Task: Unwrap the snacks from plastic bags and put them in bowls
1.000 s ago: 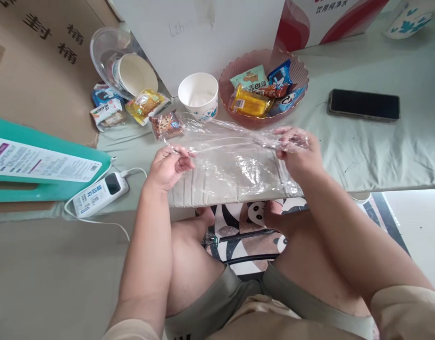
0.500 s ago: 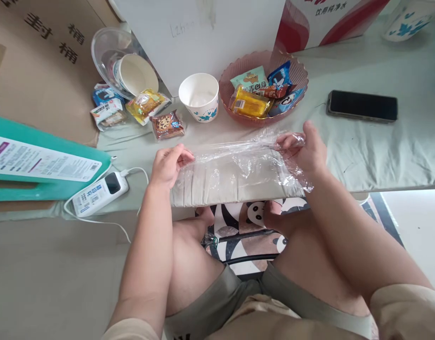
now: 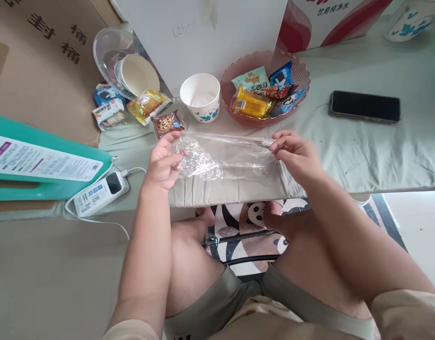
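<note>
A clear, crinkled sheet of plastic film (image 3: 228, 156) is stretched between my hands, above the front of the cloth-covered table. My left hand (image 3: 164, 163) grips its left end, fingers curled around the edge. At the right end, my right hand (image 3: 295, 153) pinches the film between thumb and fingers. Just beyond my left hand lies a small brown wrapped snack (image 3: 168, 123). Behind the film stands a white paper cup (image 3: 200, 99) with blue leaves. A pink scalloped bowl (image 3: 235, 115) holding several wrapped snacks is beside the cup.
A black phone (image 3: 364, 106) lies at the right. On the left are a white power bank (image 3: 100, 192) with a cable, a green container (image 3: 44, 156), a tipped paper cup (image 3: 138, 75) in a clear bowl, and wrapped snacks. White boxes (image 3: 217, 42) stand behind.
The film has been spread flatter and wider. My left hand has turned and risen slightly, while my right hand has changed from thumb-up to a pinch at the film's end.
</note>
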`<state>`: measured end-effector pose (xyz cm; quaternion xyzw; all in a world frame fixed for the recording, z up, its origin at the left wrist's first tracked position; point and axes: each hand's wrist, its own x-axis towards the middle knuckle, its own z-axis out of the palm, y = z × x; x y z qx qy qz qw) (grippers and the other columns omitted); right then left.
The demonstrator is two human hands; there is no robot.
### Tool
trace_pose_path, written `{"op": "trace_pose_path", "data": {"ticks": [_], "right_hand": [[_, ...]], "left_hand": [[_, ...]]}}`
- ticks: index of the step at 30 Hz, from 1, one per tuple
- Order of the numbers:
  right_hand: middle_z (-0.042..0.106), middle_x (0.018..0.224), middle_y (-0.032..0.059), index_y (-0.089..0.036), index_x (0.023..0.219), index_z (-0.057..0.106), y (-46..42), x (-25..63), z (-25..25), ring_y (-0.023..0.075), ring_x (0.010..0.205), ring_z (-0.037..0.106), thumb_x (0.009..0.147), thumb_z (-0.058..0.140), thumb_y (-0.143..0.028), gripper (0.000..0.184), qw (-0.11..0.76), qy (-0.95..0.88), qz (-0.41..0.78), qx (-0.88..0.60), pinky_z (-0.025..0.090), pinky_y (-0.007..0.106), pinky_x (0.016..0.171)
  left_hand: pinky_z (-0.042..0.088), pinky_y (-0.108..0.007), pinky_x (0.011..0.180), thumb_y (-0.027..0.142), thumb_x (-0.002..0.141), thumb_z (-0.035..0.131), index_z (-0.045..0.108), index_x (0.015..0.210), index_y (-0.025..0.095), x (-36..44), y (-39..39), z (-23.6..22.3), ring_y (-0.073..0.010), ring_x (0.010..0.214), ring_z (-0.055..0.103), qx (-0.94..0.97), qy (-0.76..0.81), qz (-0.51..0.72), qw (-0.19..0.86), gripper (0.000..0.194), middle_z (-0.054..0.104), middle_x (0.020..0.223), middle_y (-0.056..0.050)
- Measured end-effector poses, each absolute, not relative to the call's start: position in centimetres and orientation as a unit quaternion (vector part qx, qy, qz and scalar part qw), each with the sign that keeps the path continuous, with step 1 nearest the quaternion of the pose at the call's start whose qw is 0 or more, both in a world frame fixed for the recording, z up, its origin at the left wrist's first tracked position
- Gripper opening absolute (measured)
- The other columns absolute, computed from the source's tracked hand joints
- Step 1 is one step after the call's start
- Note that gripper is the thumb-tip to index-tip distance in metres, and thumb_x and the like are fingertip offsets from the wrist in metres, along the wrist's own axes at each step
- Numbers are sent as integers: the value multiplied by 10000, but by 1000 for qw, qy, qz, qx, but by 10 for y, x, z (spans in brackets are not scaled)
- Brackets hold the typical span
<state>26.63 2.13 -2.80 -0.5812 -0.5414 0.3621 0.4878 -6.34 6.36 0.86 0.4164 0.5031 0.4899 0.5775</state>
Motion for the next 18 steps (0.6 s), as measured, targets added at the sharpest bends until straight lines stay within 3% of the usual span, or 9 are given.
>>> {"op": "trace_pose_path", "data": {"ticks": [4,7,10,12,15,18], "right_hand": [[649,1065,85,-234,702,708,16,267,-22,265,1071,645,752,539,-125,208,491,-578,216,-615,520,492,930],[668,1111,95,-262,928,731,9,260,-17,285,1087,643,837,565,-223,193,480,-663,154,-553,515,498,960],[702,1223,123,-250,1256,671,4,248,-19,333,1136,632,836,636,-313,426,356,-785,162,-480,493,522,993],[730,1193,132,-223,1359,627,3,240,-24,349,1125,633,823,648,-277,539,271,-817,159,-484,473,530,1005],[752,1012,111,-211,1261,705,3,236,-30,326,1039,645,842,631,-218,426,225,-829,132,-495,462,498,990],[739,957,97,-232,1098,779,3,239,-31,279,928,643,914,602,-253,256,249,-830,102,-489,465,450,903]], "left_hand": [[141,-149,356,86,472,727,708,999,278,-66,64,13,-82,701,532,384,479,496,614,561,647,1180,-41],[132,-159,359,104,487,721,718,986,275,-64,63,14,-91,706,538,402,484,480,612,527,650,1238,-57],[140,-156,364,105,475,728,724,978,263,-59,62,12,-92,716,562,400,499,467,610,527,630,1277,-66],[147,-154,365,83,459,740,722,975,252,-55,62,9,-87,721,570,396,511,460,609,543,611,1287,-65],[163,-161,365,57,459,737,708,982,241,-54,64,4,-89,725,574,401,528,451,597,555,604,1279,-70],[183,-176,375,62,499,709,698,1009,240,-57,66,-2,-94,710,582,417,540,445,580,541,627,1224,-71]]}}
